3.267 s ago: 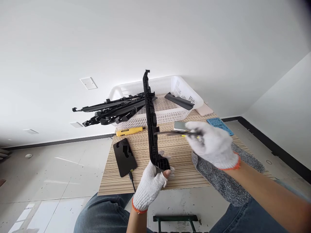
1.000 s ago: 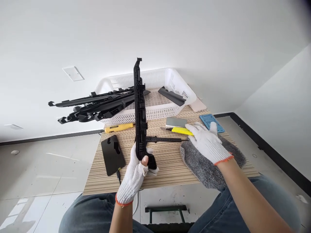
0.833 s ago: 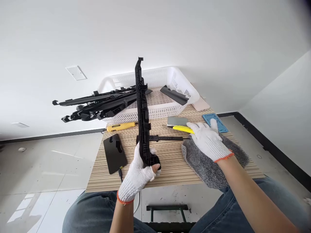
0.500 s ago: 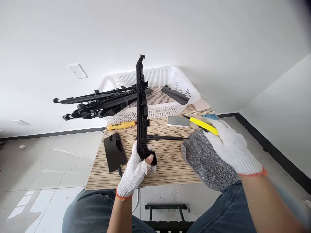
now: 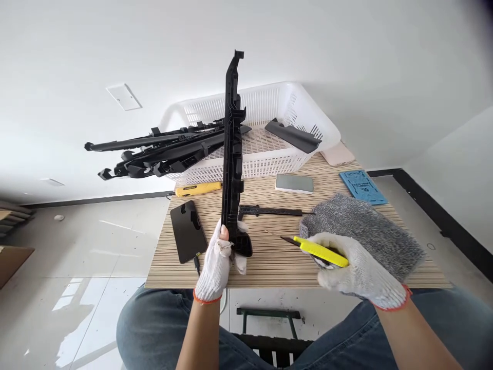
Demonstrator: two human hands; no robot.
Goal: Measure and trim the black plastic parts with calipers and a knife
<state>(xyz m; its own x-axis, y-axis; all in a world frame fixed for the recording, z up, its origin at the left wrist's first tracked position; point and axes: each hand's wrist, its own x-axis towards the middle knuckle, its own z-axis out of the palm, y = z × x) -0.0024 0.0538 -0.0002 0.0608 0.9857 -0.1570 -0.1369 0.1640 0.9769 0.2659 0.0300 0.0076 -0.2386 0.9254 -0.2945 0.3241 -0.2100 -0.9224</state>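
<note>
A long black plastic part (image 5: 232,154) stands nearly upright, its lower end wrapped by my gloved left hand (image 5: 217,259), whose bare thumb tip presses on it. My gloved right hand (image 5: 350,264) is closed around a yellow utility knife (image 5: 323,252), its dark tip pointing left toward the part without touching it. Under and behind the right hand a grey knitted cloth (image 5: 358,226) lies on the table. Behind the part, a black caliper (image 5: 273,211) rests on the wood-grain table (image 5: 277,272).
A white basket (image 5: 269,167) at the back holds several black parts (image 5: 165,151) jutting left and a short dark piece (image 5: 293,136). Around it lie a yellow tool (image 5: 198,189), a phone (image 5: 188,231), a grey-green block (image 5: 295,183) and a blue card (image 5: 362,186).
My right hand has moved down and slightly left with the knife, uncovering the blue card. The black part has tilted slightly, its lower end turned. The camera view has shifted.
</note>
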